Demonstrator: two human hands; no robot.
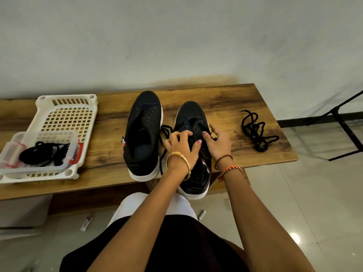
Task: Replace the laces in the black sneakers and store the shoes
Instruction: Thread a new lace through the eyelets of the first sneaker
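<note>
Near the front edge of the wooden tabletop (225,99), toward its right half, the black canvas sneaker with a white sole (193,122) lies with its heel overhanging the edge, and both hands work over its eyelets. The left hand (181,145) has curled fingers on the tongue and appears to pinch the black lace (164,132) that loops out on the shoe's left side; the right hand (218,142) pinches a short lace end beside the right eyelet row. The second black sneaker (143,134) stands just left, unlaced (its eyelets show bare). A loose black lace (255,132) lies toward the right edge; at the left end a white slotted plastic basket (66,114) carries a clear plastic box (11,152) with more black laces. To thread well, I would keep the tip stiff between the pinching fingers, steady the eyelet flap with the other hand, and pull both sides even before crossing.
</note>
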